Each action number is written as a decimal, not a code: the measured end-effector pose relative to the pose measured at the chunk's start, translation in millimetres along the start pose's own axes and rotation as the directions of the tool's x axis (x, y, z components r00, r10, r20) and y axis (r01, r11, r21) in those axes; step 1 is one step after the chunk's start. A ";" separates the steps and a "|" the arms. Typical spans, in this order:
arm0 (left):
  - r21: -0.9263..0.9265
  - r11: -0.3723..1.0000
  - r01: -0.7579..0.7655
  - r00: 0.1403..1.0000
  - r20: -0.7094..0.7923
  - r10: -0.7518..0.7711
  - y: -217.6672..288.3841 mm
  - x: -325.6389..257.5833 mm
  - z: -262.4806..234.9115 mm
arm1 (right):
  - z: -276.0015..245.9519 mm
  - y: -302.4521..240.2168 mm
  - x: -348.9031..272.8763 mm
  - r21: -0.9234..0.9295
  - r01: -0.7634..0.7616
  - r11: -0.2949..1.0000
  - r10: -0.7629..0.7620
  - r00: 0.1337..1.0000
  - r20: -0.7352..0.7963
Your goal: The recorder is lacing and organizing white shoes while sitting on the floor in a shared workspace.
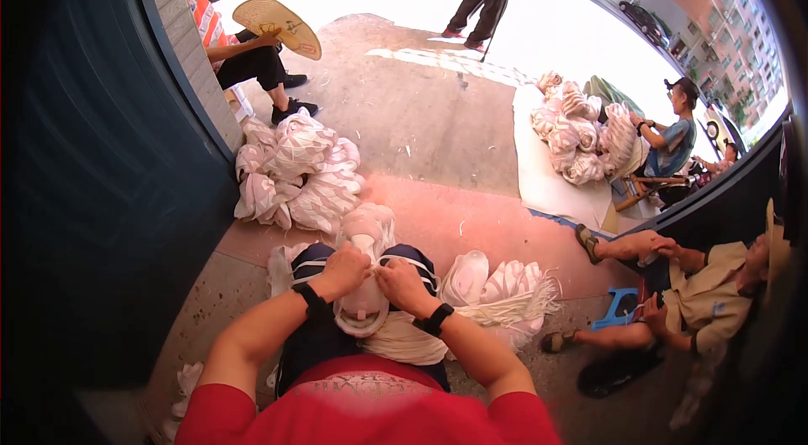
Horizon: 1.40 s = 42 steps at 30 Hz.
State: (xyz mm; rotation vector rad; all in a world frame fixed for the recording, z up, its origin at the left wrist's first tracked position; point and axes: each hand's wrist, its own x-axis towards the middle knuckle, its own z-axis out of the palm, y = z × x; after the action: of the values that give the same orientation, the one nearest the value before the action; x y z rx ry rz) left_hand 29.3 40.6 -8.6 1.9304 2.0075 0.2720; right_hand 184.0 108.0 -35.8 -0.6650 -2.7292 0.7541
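Observation:
A pale pink and white shoe upper (362, 310) lies between my knees, its rounded toe end toward me. Over its middle my left hand (343, 270) and my right hand (404, 283) come close together, fingers closed in a pinch. White shoelace ends (417, 260) run out from both hands across my dark trousers. The fingertips hide the exact spot where the lace meets the upper. A bundle of loose cream laces (412, 340) spreads under and right of the upper.
More pink and white uppers (299, 167) are heaped ahead on the left, others (492, 285) by my right knee. Another heap (581, 134) lies on a white sheet (539, 193). A seated person (711, 298) is on my right, near a blue stool (619, 309). A dark door (109, 150) stands left.

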 end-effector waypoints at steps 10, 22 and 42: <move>-0.810 0.554 0.190 0.965 0.051 -0.257 -24.9 18.7 -0.2 | -5.4 -16.7 7.3 -0.328 0.209 0.921 -0.200 0.978 0.062; -0.903 0.279 0.328 0.919 0.236 -0.317 -3.0 41.8 -49.8 | -18.9 -3.1 15.9 -0.459 0.410 0.788 -0.411 0.906 0.103; -0.172 0.981 -0.089 0.993 -0.090 0.074 1.0 40.2 6.8 | -395.0 -52.5 -95.3 0.016 0.357 0.934 0.060 -0.111 -0.992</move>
State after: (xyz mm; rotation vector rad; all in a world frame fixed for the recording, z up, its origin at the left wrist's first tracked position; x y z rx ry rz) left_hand 32.0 79.9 -19.0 1.9213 1.8867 0.5400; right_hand 379.7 190.6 314.6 -0.4569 -1.0865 0.2532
